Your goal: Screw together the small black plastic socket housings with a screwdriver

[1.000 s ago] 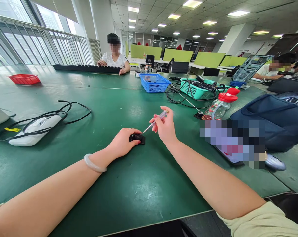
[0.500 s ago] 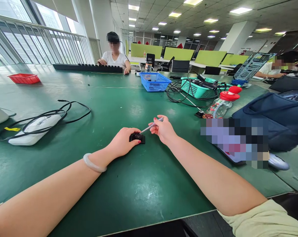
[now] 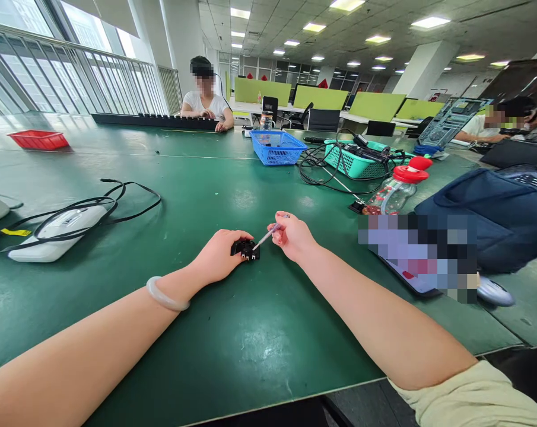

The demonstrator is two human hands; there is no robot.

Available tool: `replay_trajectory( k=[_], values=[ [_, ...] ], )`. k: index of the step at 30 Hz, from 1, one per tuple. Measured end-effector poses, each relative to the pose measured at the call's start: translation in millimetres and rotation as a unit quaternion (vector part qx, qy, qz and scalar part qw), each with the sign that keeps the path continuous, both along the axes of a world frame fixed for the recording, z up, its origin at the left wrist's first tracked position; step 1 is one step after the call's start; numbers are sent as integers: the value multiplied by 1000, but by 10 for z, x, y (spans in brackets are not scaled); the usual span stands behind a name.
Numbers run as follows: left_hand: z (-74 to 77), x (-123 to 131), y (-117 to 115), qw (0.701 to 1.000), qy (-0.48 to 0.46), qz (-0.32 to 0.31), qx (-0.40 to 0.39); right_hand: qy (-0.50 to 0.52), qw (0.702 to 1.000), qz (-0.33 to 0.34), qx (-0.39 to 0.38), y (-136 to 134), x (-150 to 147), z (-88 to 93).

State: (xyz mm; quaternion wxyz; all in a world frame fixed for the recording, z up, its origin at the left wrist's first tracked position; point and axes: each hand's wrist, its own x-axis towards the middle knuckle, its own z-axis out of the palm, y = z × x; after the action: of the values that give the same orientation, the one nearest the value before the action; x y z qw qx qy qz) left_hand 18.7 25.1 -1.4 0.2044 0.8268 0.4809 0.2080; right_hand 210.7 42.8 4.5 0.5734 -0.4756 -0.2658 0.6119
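My left hand (image 3: 218, 256) rests on the green table (image 3: 232, 356) with its fingers closed round a small black part (image 3: 247, 249), tipping it up a little. My right hand (image 3: 292, 236) pinches a thin screwdriver (image 3: 268, 235) with a clear handle. The tool slants down to the left and its tip touches the black part. A pale bangle (image 3: 164, 295) sits on my left wrist.
A white device wrapped in black cable (image 3: 57, 224) lies at the left. A blue basket (image 3: 277, 146), a teal basket of cables (image 3: 361, 160), a red-capped bottle (image 3: 395, 190) and a dark blue bag (image 3: 491, 213) stand to the right. A red tray (image 3: 39, 139) sits far left. Other people sit at the far edges.
My right hand has dropped lower and closer to the black part, and the screwdriver lies flatter. My left hand has tilted the part up slightly.
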Motion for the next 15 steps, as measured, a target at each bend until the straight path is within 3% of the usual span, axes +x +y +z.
replay_trajectory(
  k=[4, 8, 15],
  values=[
    [3, 4, -7, 1000, -3, 3, 3, -44, 998, -6, 53, -27, -7, 46],
    [8, 3, -14, 1000, -4, 1, -3, -113, 981, -41, 153, -67, -12, 71],
    [-7, -9, -15, 1000, 1, -7, -8, -243, 905, -34, 348, -237, -73, 52]
  ],
)
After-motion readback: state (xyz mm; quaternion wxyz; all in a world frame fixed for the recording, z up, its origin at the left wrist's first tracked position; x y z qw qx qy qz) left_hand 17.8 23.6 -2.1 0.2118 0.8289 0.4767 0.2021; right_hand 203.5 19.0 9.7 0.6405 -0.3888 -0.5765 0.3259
